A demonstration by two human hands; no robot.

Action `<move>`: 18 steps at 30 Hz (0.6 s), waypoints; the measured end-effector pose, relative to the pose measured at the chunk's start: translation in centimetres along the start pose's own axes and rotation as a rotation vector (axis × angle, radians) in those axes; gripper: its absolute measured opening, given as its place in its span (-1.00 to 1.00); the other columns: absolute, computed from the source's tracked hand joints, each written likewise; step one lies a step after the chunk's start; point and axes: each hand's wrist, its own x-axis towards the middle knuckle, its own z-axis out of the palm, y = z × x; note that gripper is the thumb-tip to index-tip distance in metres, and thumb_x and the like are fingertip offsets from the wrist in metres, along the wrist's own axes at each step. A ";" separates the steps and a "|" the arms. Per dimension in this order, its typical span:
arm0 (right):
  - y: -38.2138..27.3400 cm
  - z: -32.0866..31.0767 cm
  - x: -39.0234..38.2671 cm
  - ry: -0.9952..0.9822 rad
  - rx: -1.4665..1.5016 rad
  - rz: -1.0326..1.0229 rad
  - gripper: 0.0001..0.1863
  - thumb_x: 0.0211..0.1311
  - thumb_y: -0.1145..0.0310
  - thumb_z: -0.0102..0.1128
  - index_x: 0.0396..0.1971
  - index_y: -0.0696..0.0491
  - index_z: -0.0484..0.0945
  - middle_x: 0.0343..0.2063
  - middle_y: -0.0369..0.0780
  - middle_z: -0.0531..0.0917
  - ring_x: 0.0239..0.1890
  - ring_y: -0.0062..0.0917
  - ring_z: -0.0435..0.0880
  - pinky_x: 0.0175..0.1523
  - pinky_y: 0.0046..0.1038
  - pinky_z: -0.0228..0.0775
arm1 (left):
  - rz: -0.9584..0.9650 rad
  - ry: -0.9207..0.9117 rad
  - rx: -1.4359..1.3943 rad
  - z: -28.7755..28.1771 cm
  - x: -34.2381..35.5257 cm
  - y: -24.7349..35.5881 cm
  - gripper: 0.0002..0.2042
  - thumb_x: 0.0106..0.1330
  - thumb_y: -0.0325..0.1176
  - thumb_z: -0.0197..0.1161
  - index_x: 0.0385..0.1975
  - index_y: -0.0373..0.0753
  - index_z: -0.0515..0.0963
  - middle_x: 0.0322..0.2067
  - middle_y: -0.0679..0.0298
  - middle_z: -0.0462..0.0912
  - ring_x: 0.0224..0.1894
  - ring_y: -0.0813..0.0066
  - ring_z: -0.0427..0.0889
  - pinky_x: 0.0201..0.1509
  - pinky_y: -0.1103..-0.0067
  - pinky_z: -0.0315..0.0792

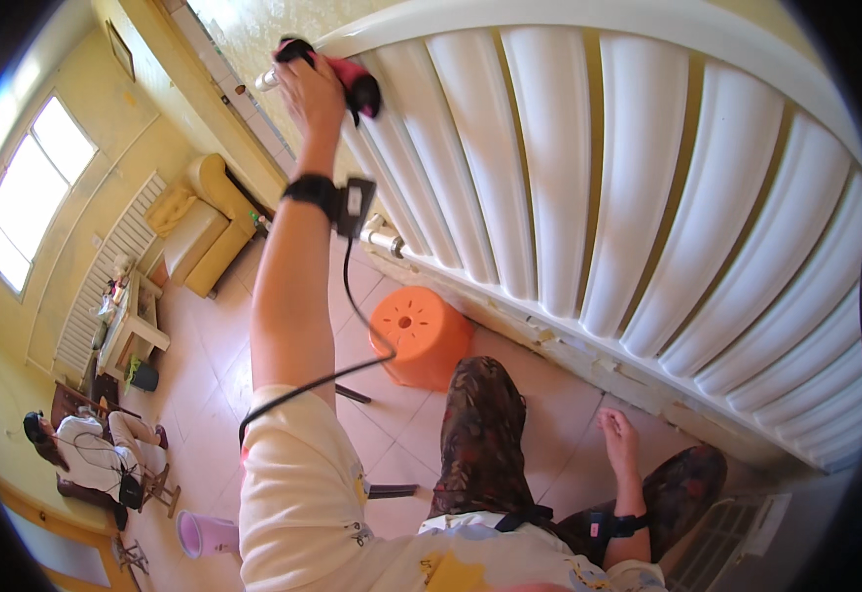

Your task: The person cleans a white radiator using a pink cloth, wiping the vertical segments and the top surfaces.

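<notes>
Bunched, soft-looking and bright pink with black parts: a cloth (351, 77) at the far left end of the white radiator (549, 148). Too small to read: the pale label on the left-wrist device (355, 200). Stretched, along its long axis, from far left toward near right. Gripped by the left hand (313, 92), fingers folded over it. Near right, the right hand (619, 439), fingers loosely curled, seemingly around nothing. Between, on the floor, an orange stool (421, 331).
</notes>
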 end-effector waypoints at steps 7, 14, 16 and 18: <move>3.2 -1.4 -0.2 -0.015 -0.205 -0.006 -0.71 0.30 0.27 0.06 -0.17 0.20 0.50 -0.34 -0.19 0.64 -0.26 -0.59 0.61 -0.13 -0.56 0.41 | -0.348 -0.162 -0.430 0.7 -10.6 2.3 -0.47 0.37 -0.18 -0.10 0.20 -0.40 0.05 0.17 -0.22 0.17 0.17 -0.16 0.25 0.19 0.26 0.19; 3.6 -2.2 -0.5 0.038 0.097 0.003 -0.78 0.28 0.45 0.05 -0.13 0.21 0.45 -0.19 -0.15 0.60 -0.11 -0.55 0.58 -0.01 -0.54 0.41 | -0.542 0.150 -0.372 5.7 -2.8 0.7 -0.45 0.34 0.03 -0.14 -0.02 -0.45 0.22 -0.09 -0.28 0.38 -0.08 -0.17 0.42 0.02 0.18 0.27; 2.7 -1.7 0.4 0.058 0.161 -0.013 -0.78 0.27 0.50 0.05 -0.11 0.22 0.44 -0.16 -0.17 0.58 -0.08 -0.57 0.55 0.03 -0.57 0.38 | -0.552 0.244 -0.242 6.9 0.3 -4.9 -0.42 0.26 0.13 -0.11 -0.11 -0.39 0.28 -0.11 -0.19 0.43 -0.12 -0.15 0.45 -0.05 0.15 0.33; 2.5 -3.0 0.6 0.232 0.129 -0.081 -0.79 0.29 0.47 0.04 -0.11 0.20 0.44 -0.16 -0.19 0.58 -0.09 -0.58 0.55 0.03 -0.58 0.37 | -0.630 0.118 -0.351 7.5 -1.7 -4.0 -0.44 0.23 0.13 -0.08 -0.13 -0.36 0.31 -0.13 -0.16 0.45 -0.14 -0.13 0.47 -0.07 0.15 0.35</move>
